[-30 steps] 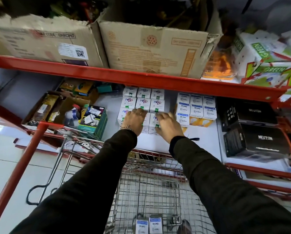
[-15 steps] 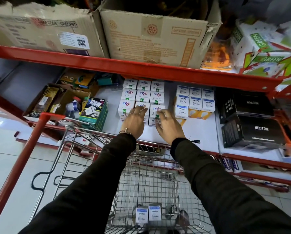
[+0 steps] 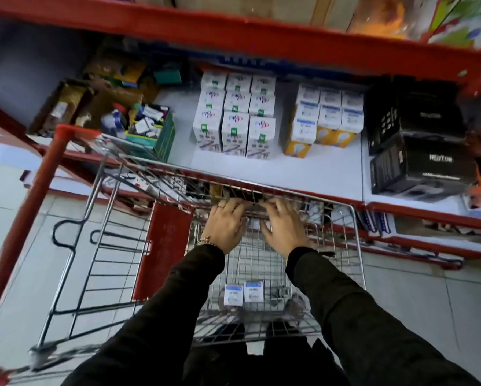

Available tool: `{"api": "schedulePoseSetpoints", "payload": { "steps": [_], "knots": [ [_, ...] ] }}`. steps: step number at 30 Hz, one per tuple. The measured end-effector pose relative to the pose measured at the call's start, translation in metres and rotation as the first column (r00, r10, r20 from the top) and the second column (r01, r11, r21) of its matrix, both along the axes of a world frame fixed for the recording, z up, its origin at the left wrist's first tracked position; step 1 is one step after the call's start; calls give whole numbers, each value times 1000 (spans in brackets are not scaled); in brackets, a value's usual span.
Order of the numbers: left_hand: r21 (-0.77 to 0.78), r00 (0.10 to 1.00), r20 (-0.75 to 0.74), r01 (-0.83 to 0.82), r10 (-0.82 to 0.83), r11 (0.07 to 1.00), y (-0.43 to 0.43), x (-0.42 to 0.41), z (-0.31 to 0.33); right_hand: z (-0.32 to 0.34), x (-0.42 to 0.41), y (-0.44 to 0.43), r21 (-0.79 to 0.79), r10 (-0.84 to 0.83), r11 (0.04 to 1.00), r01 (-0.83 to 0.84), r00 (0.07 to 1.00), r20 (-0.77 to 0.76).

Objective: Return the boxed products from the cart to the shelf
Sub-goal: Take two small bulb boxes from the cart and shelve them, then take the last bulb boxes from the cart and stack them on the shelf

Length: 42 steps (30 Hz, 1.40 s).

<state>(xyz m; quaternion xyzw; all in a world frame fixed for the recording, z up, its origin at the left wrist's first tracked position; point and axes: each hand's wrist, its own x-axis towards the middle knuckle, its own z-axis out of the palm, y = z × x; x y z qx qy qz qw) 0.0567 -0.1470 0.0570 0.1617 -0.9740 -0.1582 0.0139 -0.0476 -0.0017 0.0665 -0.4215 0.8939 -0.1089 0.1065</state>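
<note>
Blurred wire hides much of the cart (image 3: 356,246) — its far rim smears under both hands. Two boxed products (image 3: 243,294) stand side by side on the cart floor, well below the fingers. Left hand (image 3: 226,225) and right hand (image 3: 284,227) hover spread, empty. Nine white boxes (image 3: 235,118) sit on the shelf (image 3: 331,174).

Even, moderately bright light is seen throughout. Heavy motion blur is seen on the upper shelf (image 3: 233,26). Edges are bent by wide-angle distortion.
</note>
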Motion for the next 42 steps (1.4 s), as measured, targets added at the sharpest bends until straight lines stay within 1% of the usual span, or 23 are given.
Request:
{"api": "schedulePoseSetpoints", "payload": {
  "steps": [2, 5, 8, 10, 13, 17, 20, 25, 30, 34, 37, 40, 42],
  "knots": [
    [14, 990, 136, 36, -38, 999, 9, 15, -21, -19, 14, 12, 73, 15, 997, -19, 998, 59],
    [64, 949, 303, 76, -92, 995, 20, 35, -50, -46, 33, 27, 188, 46, 979, -75, 987, 151],
    [123, 852, 492, 136, -179, 983, 30, 51, -81, -72, 51, 39, 301, 94, 938, -174, 961, 260],
    [182, 774, 598, 122, -208, 976, 37, 61, -101, -90, 61, 44, 361, 107, 903, -233, 936, 336],
    [243, 676, 697, 93, -240, 966, 51, 72, -131, -117, 74, 46, 455, 124, 833, -315, 907, 402],
    [279, 609, 756, 31, -239, 960, 69, 82, -164, -147, 88, 41, 514, 126, 778, -361, 891, 435],
    [282, 615, 760, -21, -210, 959, 76, 84, -175, -155, 93, 37, 515, 110, 781, -354, 889, 443],
    [243, 691, 701, -1, -175, 970, 68, 74, -154, -140, 84, 42, 459, 60, 847, -269, 906, 420],
    [178, 824, 559, -9, -94, 984, 62, 51, -106, -101, 62, 52, 387, 57, 900, -199, 935, 349],
    [137, 874, 485, -29, -41, 990, 62, 31, -59, -58, 40, 55, 355, 18, 926, -130, 953, 304],
    [123, 929, 370, -32, -16, 992, 62, 14, -20, -23, 19, 61, 289, -4, 954, -80, 960, 280],
    [141, 958, 285, 5, -45, 990, 61, -4, 15, 8, -2, 70, 208, -35, 978, -21, 965, 260],
    [122, 967, 248, 33, -63, 992, 59, -18, 37, 28, -16, 75, 168, -35, 986, -4, 972, 231]
  ]
}}
